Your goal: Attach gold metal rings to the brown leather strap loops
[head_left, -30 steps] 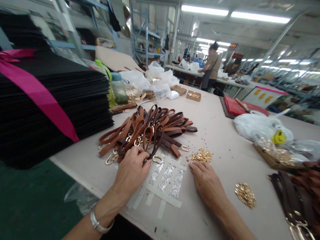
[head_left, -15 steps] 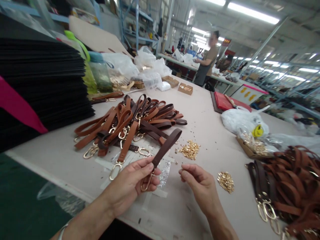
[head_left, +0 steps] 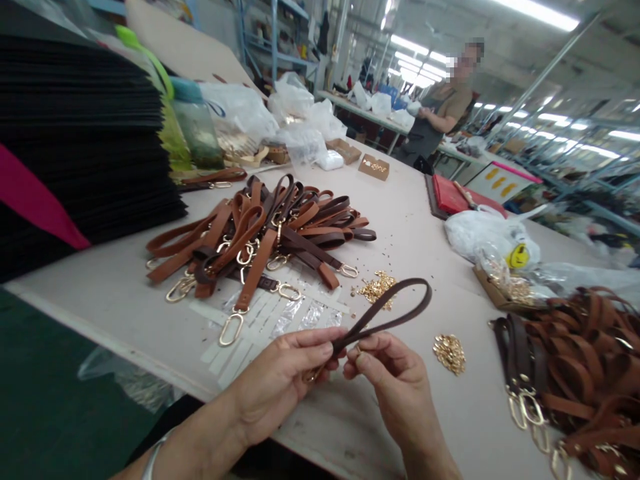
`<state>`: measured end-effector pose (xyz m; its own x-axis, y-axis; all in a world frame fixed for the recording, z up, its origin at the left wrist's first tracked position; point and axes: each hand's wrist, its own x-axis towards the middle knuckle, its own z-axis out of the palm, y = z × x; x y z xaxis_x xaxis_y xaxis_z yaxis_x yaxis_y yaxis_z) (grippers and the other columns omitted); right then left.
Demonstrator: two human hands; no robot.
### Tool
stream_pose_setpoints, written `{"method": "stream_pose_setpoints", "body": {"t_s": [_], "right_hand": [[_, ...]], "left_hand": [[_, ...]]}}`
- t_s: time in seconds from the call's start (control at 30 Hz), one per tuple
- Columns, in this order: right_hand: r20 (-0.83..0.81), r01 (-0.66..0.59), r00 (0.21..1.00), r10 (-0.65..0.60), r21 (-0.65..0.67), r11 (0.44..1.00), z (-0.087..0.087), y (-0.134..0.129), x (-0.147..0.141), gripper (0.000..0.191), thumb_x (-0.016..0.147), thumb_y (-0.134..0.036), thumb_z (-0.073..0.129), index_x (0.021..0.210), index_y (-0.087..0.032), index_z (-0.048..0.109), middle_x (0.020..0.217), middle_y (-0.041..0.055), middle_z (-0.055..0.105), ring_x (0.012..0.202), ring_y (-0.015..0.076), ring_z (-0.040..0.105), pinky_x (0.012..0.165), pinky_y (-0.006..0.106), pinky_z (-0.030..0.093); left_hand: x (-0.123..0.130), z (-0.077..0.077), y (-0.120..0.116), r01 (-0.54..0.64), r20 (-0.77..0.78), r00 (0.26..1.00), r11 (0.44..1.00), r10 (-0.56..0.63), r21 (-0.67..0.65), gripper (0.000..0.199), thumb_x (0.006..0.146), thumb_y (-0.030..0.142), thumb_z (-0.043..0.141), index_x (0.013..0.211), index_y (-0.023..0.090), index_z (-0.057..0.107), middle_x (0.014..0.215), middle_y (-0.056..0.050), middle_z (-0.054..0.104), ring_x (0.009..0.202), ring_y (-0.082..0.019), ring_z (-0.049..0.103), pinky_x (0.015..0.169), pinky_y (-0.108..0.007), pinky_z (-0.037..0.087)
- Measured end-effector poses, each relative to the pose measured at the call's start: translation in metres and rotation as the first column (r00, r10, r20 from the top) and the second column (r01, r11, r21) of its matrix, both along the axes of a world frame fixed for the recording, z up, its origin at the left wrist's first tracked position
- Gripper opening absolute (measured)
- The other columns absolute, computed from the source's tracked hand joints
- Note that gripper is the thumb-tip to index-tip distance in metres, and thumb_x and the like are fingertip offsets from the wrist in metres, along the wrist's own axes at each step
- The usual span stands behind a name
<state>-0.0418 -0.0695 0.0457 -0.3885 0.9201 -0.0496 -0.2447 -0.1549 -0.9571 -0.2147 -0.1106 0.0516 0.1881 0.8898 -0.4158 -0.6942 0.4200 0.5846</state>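
Observation:
My left hand [head_left: 290, 363] is closed on a dark brown leather wrist strap [head_left: 400, 290], whose loop stands up to the right. The strap's gold clasp shows partly under my left fingers. My right hand [head_left: 393, 373] pinches a tiny gold-coloured stud [head_left: 358, 349], mostly hidden by the fingertips, close beside the strap. Beyond the loop lies a pile of small gold studs [head_left: 377, 287]. A second pile of gold fittings [head_left: 449, 353] is to the right of my right hand. Many brown and tan straps [head_left: 255, 233] with gold clasps are heaped ahead on the left.
Another heap of straps [head_left: 590, 367] lies at the right edge. Behind it are a box of fittings [head_left: 500, 290] and a white plastic bag [head_left: 490, 233]. A tall black stack [head_left: 85, 147] stands at left. Across the table [head_left: 400, 227], a person [head_left: 440, 113] stands.
My left hand has turned the strap, so its loop now leans right and shows open. My right hand has come in beside the strap. The person behind has turned and shifted right.

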Motion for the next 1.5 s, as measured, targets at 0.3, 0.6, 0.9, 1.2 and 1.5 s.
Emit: {"method": "stream_pose_setpoints", "body": {"t_s": [0.3, 0.6, 0.9, 1.2, 1.5], "right_hand": [[0.064, 0.036, 0.997, -0.032, -0.06, 0.998, -0.014, -0.002, 0.0, 0.011, 0.076, -0.029, 0.081, 0.081, -0.02, 0.075, 0.074, 0.003, 0.075, 0.064, 0.0162, 0.068, 0.064, 0.03, 0.057], [0.247, 0.092, 0.964, -0.093, 0.017, 0.996, -0.007, 0.0, 0.0, 0.013, 0.072, -0.034, 0.081, 0.078, -0.022, 0.077, 0.068, 0.0, 0.07, 0.065, 0.0148, 0.062, 0.066, 0.027, 0.052], [0.173, 0.116, 0.975, -0.141, 0.147, 0.982, 0.0, -0.009, -0.008, 0.005, 0.079, -0.025, 0.072, 0.08, -0.02, 0.072, 0.085, 0.0015, 0.069, 0.082, 0.0161, 0.063, 0.078, 0.028, 0.05], [0.069, 0.238, 0.969, -0.238, 0.014, 0.971, -0.002, -0.008, -0.012, 0.03, 0.069, -0.024, 0.08, 0.08, -0.022, 0.052, 0.076, -0.0033, 0.067, 0.069, 0.0131, 0.062, 0.067, 0.026, 0.051], [0.801, -0.214, 0.258, -0.54, 0.593, 0.777, 0.003, 0.058, 0.105, 0.015, 0.09, -0.018, 0.053, 0.103, -0.019, 0.061, 0.095, 0.0058, 0.07, 0.087, 0.0183, 0.065, 0.08, 0.032, 0.051]], "left_hand": [[0.011, 0.0, 0.005, -0.043, -0.367, 0.926, 0.99, 0.089, 0.132, 0.018, 0.073, 0.022, 0.075, 0.091, 0.018, 0.073, 0.071, 0.003, 0.073, 0.068, -0.013, 0.063, 0.071, -0.025, 0.048], [0.012, -0.01, -0.001, 0.027, -0.591, 0.8, 0.978, 0.103, 0.207, 0.026, 0.08, 0.022, 0.069, 0.105, 0.026, 0.077, 0.09, 0.0, 0.079, 0.085, -0.019, 0.069, 0.085, -0.031, 0.053], [0.015, -0.012, -0.006, 0.025, -0.768, 0.55, 0.913, 0.328, 0.408, 0.024, 0.08, 0.025, 0.068, 0.101, 0.031, 0.079, 0.105, -0.001, 0.077, 0.097, -0.025, 0.07, 0.092, -0.034, 0.053], [0.013, -0.019, -0.001, 0.108, -0.777, 0.596, 0.94, 0.2, 0.325, 0.023, 0.08, 0.038, 0.07, 0.102, 0.033, 0.077, 0.104, -0.001, 0.076, 0.098, -0.026, 0.069, 0.092, -0.032, 0.053], [0.012, -0.029, 0.002, 0.016, -0.285, 0.957, 0.992, -0.052, -0.127, 0.041, 0.071, 0.035, 0.082, 0.108, 0.025, 0.068, 0.094, 0.0, 0.074, 0.08, -0.013, 0.067, 0.077, -0.021, 0.053]]}}
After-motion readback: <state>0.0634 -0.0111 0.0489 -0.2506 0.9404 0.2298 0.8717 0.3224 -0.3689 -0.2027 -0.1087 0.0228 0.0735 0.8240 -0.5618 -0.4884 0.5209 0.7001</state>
